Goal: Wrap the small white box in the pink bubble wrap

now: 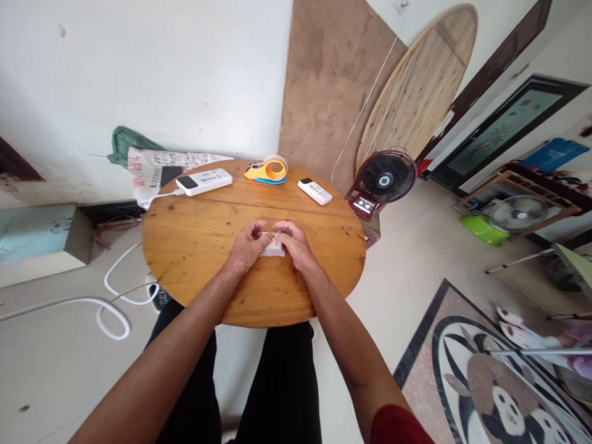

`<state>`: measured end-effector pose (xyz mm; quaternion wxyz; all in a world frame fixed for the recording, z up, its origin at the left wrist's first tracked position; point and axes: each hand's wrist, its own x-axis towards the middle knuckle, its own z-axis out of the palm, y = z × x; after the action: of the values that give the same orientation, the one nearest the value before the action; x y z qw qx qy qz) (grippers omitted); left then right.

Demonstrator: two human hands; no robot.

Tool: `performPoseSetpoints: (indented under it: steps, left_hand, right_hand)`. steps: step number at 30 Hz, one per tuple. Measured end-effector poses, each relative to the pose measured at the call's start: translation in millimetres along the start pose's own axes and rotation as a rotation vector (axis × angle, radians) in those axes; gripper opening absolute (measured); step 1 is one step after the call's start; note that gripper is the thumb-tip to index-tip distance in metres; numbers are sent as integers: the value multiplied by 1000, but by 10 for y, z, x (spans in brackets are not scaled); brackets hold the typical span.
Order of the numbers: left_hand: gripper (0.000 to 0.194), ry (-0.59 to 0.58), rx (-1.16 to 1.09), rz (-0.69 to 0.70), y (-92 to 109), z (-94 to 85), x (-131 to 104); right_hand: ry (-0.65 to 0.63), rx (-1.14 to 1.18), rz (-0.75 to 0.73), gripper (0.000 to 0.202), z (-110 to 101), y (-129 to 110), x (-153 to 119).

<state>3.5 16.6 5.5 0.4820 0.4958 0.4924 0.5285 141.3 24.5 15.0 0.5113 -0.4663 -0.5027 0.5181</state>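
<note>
A small white box with red print is at the middle of the round wooden table, its front side facing me. My left hand closes on its left end, with the thumb along the top. From the other side, my right hand grips the right end, fingers curled behind and thumb on the top face. Fingers cover both ends of the box, so its full shape is hidden. Whether it rests on the tabletop or is slightly raised, I cannot tell.
Toward the table's far edge are a white device with a cable, an orange and blue tape dispenser and a second white device. A dark fan stands beyond the right edge. A white cable hangs at the left.
</note>
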Motion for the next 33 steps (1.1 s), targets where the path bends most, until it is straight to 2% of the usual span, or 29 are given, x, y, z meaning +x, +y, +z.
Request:
performPoseSetpoints:
  steps: [6,13,18,24,33]
  left_hand:
    - [51,4,34,37,5,17,-8]
    - [50,21,12,18,14,12,-5]
    - [51,9,21,23,12,16,-12]
    - [41,35,49,58,33,10,-29]
    - [21,-10,70,108,9,-18,-16]
  right_hand:
    - [43,-48,35,35,46,115,58]
    - [4,33,24,31,16,97,36]
    - [17,-5,23,36,29,124,57]
    - [12,9,-2,29,37,70,25]
    - [-8,25,41,18,2,-24,-19]
